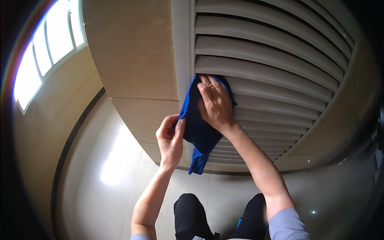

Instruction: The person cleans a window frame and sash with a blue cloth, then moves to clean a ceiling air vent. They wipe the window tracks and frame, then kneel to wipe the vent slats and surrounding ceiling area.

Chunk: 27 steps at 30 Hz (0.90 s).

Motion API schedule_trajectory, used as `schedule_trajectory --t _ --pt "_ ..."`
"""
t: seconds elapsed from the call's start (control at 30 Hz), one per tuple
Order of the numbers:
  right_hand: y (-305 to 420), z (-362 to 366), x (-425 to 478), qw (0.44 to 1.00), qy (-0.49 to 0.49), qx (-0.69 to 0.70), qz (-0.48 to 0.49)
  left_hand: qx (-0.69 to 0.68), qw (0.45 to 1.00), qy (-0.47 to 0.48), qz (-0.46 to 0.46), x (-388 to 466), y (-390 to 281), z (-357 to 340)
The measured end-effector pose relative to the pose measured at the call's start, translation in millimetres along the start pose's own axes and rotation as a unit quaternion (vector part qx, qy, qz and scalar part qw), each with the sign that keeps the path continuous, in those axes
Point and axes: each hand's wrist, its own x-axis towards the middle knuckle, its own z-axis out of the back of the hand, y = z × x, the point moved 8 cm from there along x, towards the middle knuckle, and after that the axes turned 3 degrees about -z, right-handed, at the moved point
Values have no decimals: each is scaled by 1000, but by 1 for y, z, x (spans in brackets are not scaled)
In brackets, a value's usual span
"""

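A dark blue cloth (198,129) hangs against the left end of a white louvered vent grille (270,66). My right hand (214,102) lies over the cloth's upper part, fingers pointing up and pressing it to the slats; its fingertips reach just under one slat. Pinched between the thumb and fingers of my left hand (171,138) is the cloth's left edge, beside the white frame (183,45). The cloth's lower end dangles loose below both hands. What lies behind the cloth is hidden.
Beige wall tiles (135,54) flank the grille. A bright window (51,39) is at the upper left. Dark skirting (72,141) runs along the wall's foot. Below lies a glossy tiled floor (144,192), with my dark-trousered legs (192,219) at the bottom.
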Motion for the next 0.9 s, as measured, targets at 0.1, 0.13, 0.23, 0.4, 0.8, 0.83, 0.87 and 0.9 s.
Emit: schedule_trajectory --t 0.1,0.13,0.23,0.4,0.8,0.83,0.87,0.9 --pt "1 4 10 1000 -8 23 13 -24 1000 11 12 -3 3 -4" --pt "3 5 15 1000 -5 18 26 -23 1000 12 13 -1 1 -4" --pt "6 6 22 998 4 20 53 -39 999 23 8 -1 -4 -7" --pt "4 9 21 995 -21 75 65 31 998 59 22 -4 -6 -3" --pt "40 51 -145 954 -9 115 -278 45 993 113 0 5 1 -49" --pt "47 46 -157 940 26 153 -304 67 987 147 -1 0 -8 -62" --pt "48 38 -162 934 38 171 -310 71 983 172 5 -3 -17 -72" --pt "48 33 -158 945 21 148 -290 58 980 191 2 -7 -25 -76"
